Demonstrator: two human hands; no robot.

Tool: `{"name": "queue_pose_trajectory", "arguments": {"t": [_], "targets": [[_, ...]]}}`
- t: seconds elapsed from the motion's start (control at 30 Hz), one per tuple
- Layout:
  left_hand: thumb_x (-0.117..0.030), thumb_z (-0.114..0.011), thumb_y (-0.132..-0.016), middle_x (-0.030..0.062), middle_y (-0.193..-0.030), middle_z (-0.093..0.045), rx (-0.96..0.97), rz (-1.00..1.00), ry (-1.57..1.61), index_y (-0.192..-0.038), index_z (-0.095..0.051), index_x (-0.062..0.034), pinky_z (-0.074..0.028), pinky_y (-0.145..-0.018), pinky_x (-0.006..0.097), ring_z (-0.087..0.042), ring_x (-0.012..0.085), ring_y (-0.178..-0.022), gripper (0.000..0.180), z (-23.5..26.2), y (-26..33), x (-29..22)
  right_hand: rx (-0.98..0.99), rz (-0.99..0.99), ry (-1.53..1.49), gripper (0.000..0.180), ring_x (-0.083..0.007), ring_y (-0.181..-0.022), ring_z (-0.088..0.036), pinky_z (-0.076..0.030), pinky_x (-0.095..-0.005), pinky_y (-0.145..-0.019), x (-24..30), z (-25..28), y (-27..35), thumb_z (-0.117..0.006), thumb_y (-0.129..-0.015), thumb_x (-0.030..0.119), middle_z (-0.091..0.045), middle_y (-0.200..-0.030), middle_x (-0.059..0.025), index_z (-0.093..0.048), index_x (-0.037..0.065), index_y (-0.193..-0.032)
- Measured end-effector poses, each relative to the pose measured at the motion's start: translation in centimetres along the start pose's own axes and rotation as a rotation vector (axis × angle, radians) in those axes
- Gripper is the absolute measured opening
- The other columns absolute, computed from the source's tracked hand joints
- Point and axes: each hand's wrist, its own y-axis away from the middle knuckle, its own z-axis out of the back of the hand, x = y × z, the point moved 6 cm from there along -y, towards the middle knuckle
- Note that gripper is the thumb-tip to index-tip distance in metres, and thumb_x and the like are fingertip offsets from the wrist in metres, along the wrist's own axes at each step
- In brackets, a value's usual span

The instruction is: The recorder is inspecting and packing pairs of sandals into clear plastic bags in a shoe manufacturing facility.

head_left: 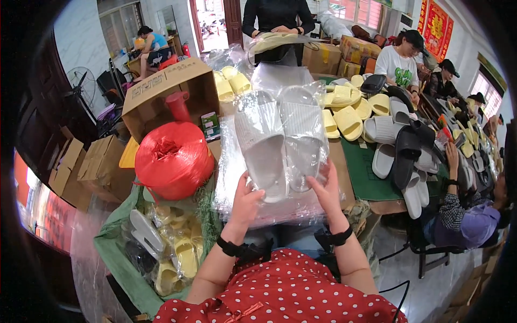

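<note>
**Bagged grey slippers held in both hands**

The left hand and right hand each gripped a lower corner of a clear plastic bag containing a pair of grey slippers, fingers closed on it, at frame centre. A red twine spool stood at nine o'clock; yellow slippers lay at two o'clock.
</note>
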Motion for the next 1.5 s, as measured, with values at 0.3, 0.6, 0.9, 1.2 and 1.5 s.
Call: {"name": "queue_pose_trajectory", "arguments": {"t": [0.3,0.6,0.9,1.2,1.5], "targets": [[0.002,-0.065,-0.085,0.0108,-0.132,-0.055,0.017,-0.014,-0.093,-0.146,-0.036,-0.0033,-0.043,-0.106,0.038,-0.055,0.0224,-0.122,0.068,-2.4,1.7,-0.8,0.039,-0.172,-0.217,0.043,-0.0151,-0.105,-0.059,-0.051,-0.0281,-0.084,3.4,-3.8,2.3,-0.069,-0.088,0.003,-0.058,-0.117,-0.0138,-0.044,-0.004,-0.122],[0.0,-0.068,-0.085,0.0087,-0.129,-0.056,-0.14,-0.034,-0.019,-0.142,-0.037,-0.0026,-0.047,-0.1,0.036,-0.057,0.0202,-0.115,0.065,1.7,4.5,-1.5,0.456,-0.05,0.316,0.072,-0.0338,-0.116,-0.056,-0.043,-0.0418,-0.102,3.6,-6.8,4.2,-0.078,-0.082,0.026,-0.056,-0.126,-0.0215,-0.043,-0.005,-0.136],[-0.008,-0.064,-0.095,0.0123,-0.132,-0.054,-0.865,-0.58,-0.612,-0.142,-0.038,0.0017,-0.043,-0.1,0.036,-0.053,0.021,-0.116,0.055,18.9,17.3,-13.7,0.322,0.151,0.393,0.064,-0.0386,-0.136,-0.041,-0.034,-0.0462,-0.112,-1.0,-3.7,3.4,-0.079,-0.079,0.019,-0.05,-0.139,-0.0198,-0.053,0.002,-0.135],[0.002,-0.06,-0.082,0.0142,-0.131,-0.055,-1.167,-0.312,-0.721,-0.138,-0.042,0.0045,-0.046,-0.096,0.035,-0.055,0.0222,-0.113,0.059,34.9,27.9,-14.4,0.341,0.254,0.519,0.053,-0.0384,-0.135,-0.041,-0.034,-0.0458,-0.112,-1.1,-4.4,3.6,-0.078,-0.08,0.021,-0.051,-0.138,-0.0186,-0.059,0.0,-0.125],[-0.01,-0.071,-0.075,0.0268,-0.111,-0.064,-1.338,0.331,-1.223,-0.123,-0.043,0.0058,-0.051,-0.087,0.043,-0.065,0.0376,-0.104,0.058,41.6,24.7,-7.7,0.36,0.249,0.463,0.05,-0.0376,-0.132,-0.043,-0.035,-0.0451,-0.111,-0.6,-5.0,3.8,-0.076,-0.081,0.018,-0.051,-0.137,-0.0188,-0.06,-0.001,-0.124]]}}
